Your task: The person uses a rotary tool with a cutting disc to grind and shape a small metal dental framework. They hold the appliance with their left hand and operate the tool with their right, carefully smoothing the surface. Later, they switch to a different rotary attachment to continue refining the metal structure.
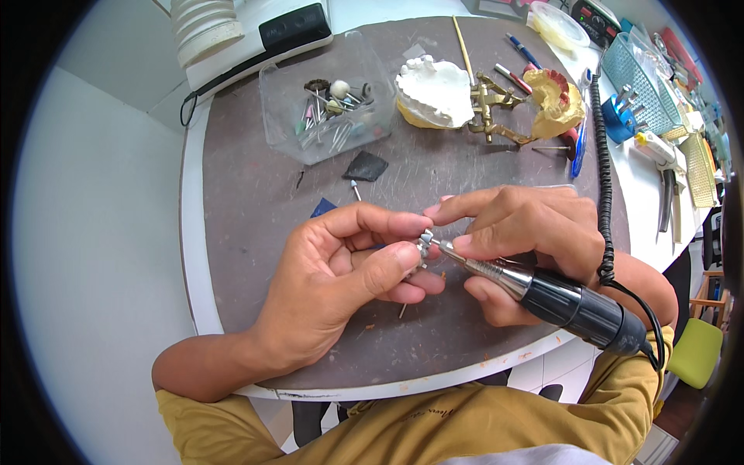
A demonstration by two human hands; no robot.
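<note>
My left hand (329, 271) pinches a small silvery metal dental piece (421, 262) between thumb and fingers, above the middle of the table. Its full shape is partly hidden by the fingertips. In my right hand (535, 225) lies a dental handpiece (573, 306), silver at the front and black at the back, gripped like a pen. A small pale grinding tip (427, 236) at its front end meets or nearly meets the metal piece; I cannot tell whether they touch. The two hands are close together, the right forefinger near the left fingertips.
A clear plastic box (279, 139) of burs and polishing tips stands far left. Beyond my hands are a white plaster model (435, 89) and a brass articulator (487, 105). A coiled black cord (604, 170) runs down the right. One loose bur (356, 191) lies near a black scrap (365, 166).
</note>
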